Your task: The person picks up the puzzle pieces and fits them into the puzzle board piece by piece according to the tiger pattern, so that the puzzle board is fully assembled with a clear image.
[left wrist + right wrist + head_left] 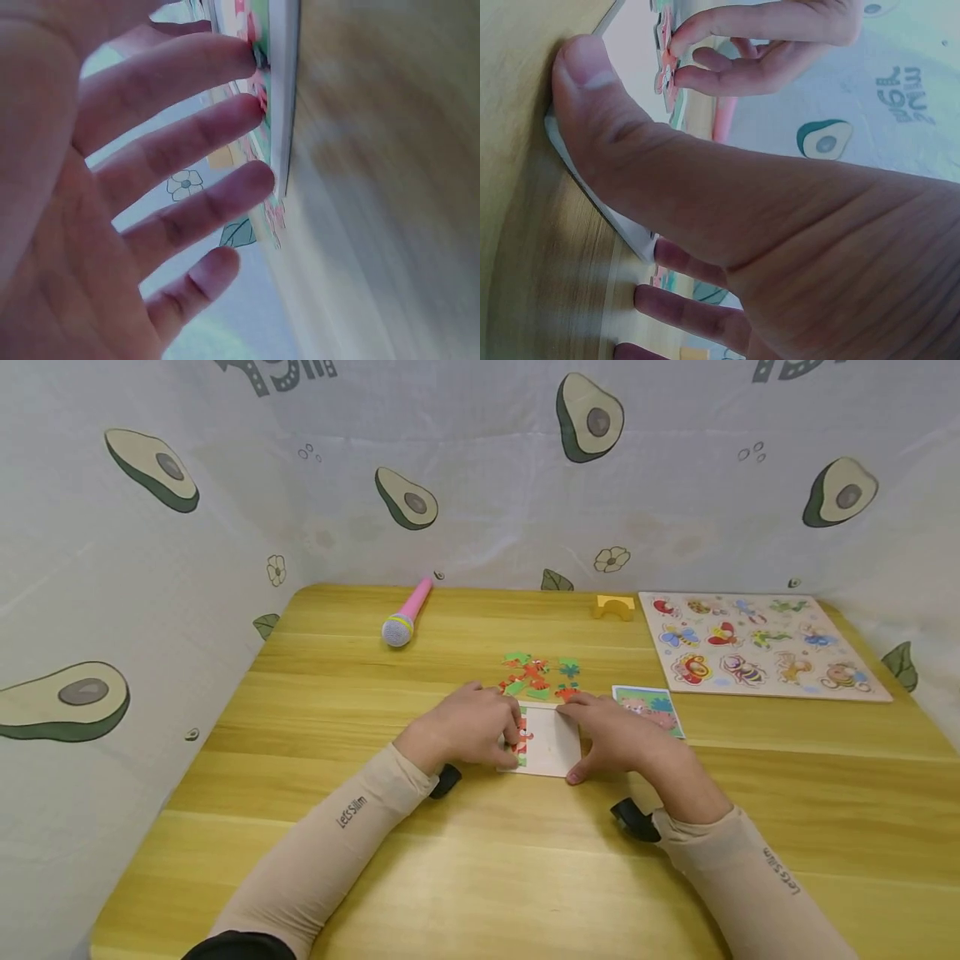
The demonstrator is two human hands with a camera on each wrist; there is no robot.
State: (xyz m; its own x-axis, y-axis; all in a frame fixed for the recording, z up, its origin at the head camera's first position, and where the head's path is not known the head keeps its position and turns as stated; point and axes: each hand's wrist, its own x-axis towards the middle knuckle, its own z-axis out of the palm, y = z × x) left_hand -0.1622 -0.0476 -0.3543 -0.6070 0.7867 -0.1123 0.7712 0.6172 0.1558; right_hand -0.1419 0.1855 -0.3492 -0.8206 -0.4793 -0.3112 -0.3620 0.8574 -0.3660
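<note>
White square puzzle board (553, 743) lies flat on the light wood-grain table (480, 877), directly in front of you, between your two hands. Your right hand (618, 732) spans the board's right side, partly open, holding it with the thumb at the near corner and the index finger at the far one; this spread probably keeps the board from sliding or turning. Your left hand (474, 727) is also partly open; its thumb and index finger touch the narrow strip of red-and-green jigsaw pieces (522, 747) along the board's left edge, apparently to press those pieces flat or square them, while the other fingers are spread loosely. Whether the left fingertips pinch a single piece, you cannot tell from these views. To the right, just beyond your right hand, lies the small printed picture card (669, 720), face up, likely placed there for easy reference. Past the board's far edge, loose red-and-green jigsaw pieces (535, 670) lie grouped within short reach of both hands. Farther off, the large pale wooden insect puzzle (765, 647) stands at right, the pink toy microphone (408, 618) at left, and the yellow arched block (613, 607) near the rear edge, presumably set aside to leave working room.
</note>
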